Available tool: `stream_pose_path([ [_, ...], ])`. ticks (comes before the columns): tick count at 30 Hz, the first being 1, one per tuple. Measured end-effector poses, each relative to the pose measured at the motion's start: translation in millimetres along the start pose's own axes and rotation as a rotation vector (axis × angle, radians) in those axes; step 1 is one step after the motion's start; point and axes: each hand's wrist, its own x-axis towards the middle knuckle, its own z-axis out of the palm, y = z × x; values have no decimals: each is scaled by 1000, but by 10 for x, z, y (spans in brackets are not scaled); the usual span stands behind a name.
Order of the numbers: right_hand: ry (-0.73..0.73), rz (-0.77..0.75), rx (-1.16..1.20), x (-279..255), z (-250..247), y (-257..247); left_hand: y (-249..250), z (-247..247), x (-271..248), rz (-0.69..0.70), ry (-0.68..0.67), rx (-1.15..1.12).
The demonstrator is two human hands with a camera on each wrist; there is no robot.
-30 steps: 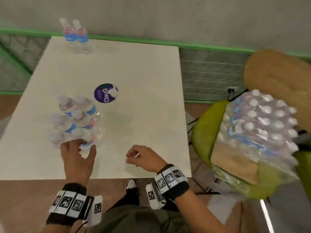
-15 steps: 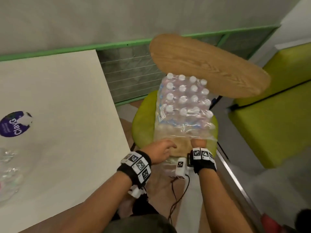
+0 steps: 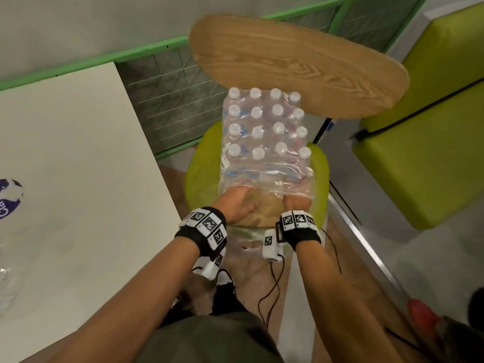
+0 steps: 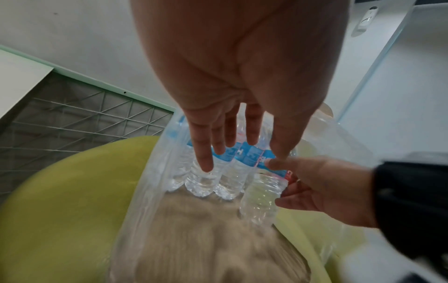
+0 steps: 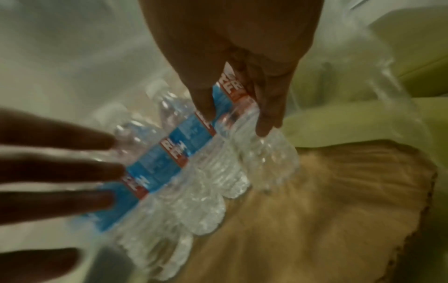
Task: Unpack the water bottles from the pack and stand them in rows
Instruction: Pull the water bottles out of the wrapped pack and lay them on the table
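Note:
A plastic-wrapped pack of water bottles (image 3: 264, 132) with white caps lies on a cardboard tray (image 3: 262, 208) on a green chair (image 3: 201, 163). Both hands are inside its torn near end. My left hand (image 3: 237, 204) is stretched out flat, and its straight fingers (image 4: 206, 153) touch the blue-labelled bottles of the front row. My right hand (image 3: 296, 204) grips the rightmost front bottle (image 4: 261, 199), thumb on its label and fingers curled round it (image 5: 266, 118). A few unpacked bottles (image 3: 5, 284) show blurred at the white table's left edge.
The white table (image 3: 78, 179) with a purple sticker (image 3: 9, 197) is on my left. An oval wooden board (image 3: 296, 64) overhangs the far end of the pack. A green bench (image 3: 419, 166) stands on the right, and cables (image 3: 272, 289) hang by my legs.
My view swung from the table's bottles to the pack on the chair. Both hands left the table and went into the pack's open end, where the right one took hold of a bottle.

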Motion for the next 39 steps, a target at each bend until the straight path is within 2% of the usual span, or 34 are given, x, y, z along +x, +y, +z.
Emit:
stream_pose_path([
  [2,32,109,87,-78,-35,0,43,21,13,-11,6,-73],
  [4,18,63,163,-142,-16,89,142,59,7,-25,-8,-180],
  [6,-126,-78,340,-339,74,196,209,109,-7,-55,-46,-241],
  [8,-335,-176,411,-508,176,283,183,144,-25,-58,-72,-283],
  [10,-514,-192,356,-560,175,288,93,138,-58,-45,-89,-360],
  [11,-547,-162,289,-523,141,259,41,123,-77,-40,-90,-394],
  [13,-504,-127,230,-387,38,146,-53,77,-110,-30,-83,-425],
  [15,-320,-91,179,-282,-122,4,-122,36,-119,-21,-92,-407],
  [16,-255,-99,81,-256,-187,-27,-142,17,-120,-18,-98,-406],
  [19,-185,-258,-538,-396,-327,-127,-165,-30,-147,-16,-67,-416],
  [20,-150,-337,-642,-420,-344,-164,-166,-41,-163,-13,-49,-421],
  [22,-122,-361,-695,-432,-328,-201,-162,-57,-193,-7,-30,-428],
  [26,-188,-249,-634,-454,-284,-61,-166,-76,-253,10,-46,-437],
  [29,-98,-91,-213,-394,-170,-82,-226,-95,-334,-19,-65,-478],
  [31,-5,-110,43,-402,-59,-124,-299,-133,-406,-15,-78,-457],
  [33,-19,-108,241,-560,48,-102,-404,-206,-519,-15,-93,-424],
  [36,-233,-125,94,-829,247,-26,-614,-367,-809,-25,-69,-445],
  [39,-459,-209,-123,-1104,531,-190,-906,-511,-1234,-81,64,-511],
])
